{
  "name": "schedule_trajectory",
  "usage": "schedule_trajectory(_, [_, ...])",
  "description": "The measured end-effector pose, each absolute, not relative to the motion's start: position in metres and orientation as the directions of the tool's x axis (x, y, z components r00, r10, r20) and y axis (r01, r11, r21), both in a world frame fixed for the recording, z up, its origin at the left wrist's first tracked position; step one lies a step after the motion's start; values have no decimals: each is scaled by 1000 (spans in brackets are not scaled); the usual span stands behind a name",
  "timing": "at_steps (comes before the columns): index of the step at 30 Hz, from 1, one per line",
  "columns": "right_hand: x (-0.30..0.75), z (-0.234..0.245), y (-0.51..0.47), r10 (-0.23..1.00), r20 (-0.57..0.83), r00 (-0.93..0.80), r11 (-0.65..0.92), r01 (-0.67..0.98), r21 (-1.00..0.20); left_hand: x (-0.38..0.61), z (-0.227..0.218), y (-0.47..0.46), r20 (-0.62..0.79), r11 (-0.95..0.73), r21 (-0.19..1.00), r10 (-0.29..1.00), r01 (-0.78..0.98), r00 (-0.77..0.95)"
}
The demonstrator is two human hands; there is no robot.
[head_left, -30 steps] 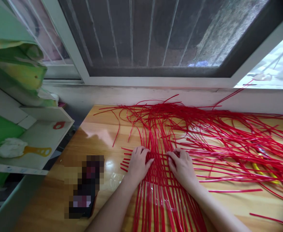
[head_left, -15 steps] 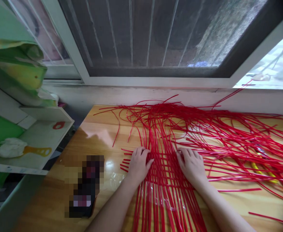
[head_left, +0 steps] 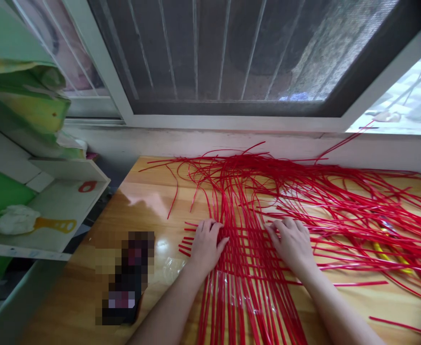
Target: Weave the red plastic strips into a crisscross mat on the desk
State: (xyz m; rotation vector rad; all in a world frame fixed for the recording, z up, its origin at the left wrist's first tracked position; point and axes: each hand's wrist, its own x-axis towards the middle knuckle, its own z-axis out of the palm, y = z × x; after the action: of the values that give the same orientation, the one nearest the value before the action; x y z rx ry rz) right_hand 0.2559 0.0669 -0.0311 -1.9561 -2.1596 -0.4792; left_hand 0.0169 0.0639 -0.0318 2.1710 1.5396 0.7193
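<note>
Narrow red plastic strips are woven into an open lattice [head_left: 244, 249] on the wooden tabletop, with long strips running toward me and others crossing them. My left hand [head_left: 207, 247] rests at the lattice's left edge, its bent fingers and thumb closed over the strips there. Short strip ends [head_left: 186, 243] stick out just left of that hand. My right hand [head_left: 292, 242] is at the right edge, fingers curled and thumb pinched on a red cross strip near the top of the weave. The fingertips partly hide what they grip. Clear tape [head_left: 232, 290] lies across the long strips below the lattice.
Loose red strips [head_left: 278, 165] pile up along the window wall and spread right. A yellow-handled tool [head_left: 382, 251] lies partly under them. A dark, pixelated object [head_left: 127, 278] sits on the table [head_left: 84, 287] at left. Beside the table stands a white shelf [head_left: 62, 196].
My right hand has shifted slightly right and away from the weave. At the left, the top short strip end has slid a little inward. My left hand has stayed in place.
</note>
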Motion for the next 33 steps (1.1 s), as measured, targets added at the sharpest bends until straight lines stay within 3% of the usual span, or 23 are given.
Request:
schedule_trajectory(7, [264, -33, 65, 927, 364, -92, 57, 993, 105, 16, -32, 64, 183, -318, 590, 948, 742, 261])
schedule_trajectory(10, [260, -32, 65, 900, 429, -72, 58, 997, 45, 16, -31, 64, 182, -318, 590, 948, 742, 262])
schedule_trajectory(14, [238, -29, 61, 835, 520, -178, 288, 948, -138, 16, -29, 64, 186, -326, 581, 945, 746, 268])
schedule_trajectory(16, [223, -29, 58, 841, 469, -270, 399, 895, -199, 17, -29, 64, 194, -330, 568, 944, 754, 268])
schedule_trajectory(21, [200, -34, 52, 859, 378, -346, 434, 883, -180, 17, -30, 62, 207, -332, 532, 943, 779, 260])
schedule_trajectory(33, [201, -35, 50, 876, 341, -342, 408, 902, -142, 18, -29, 62, 202, -332, 533, 943, 779, 264])
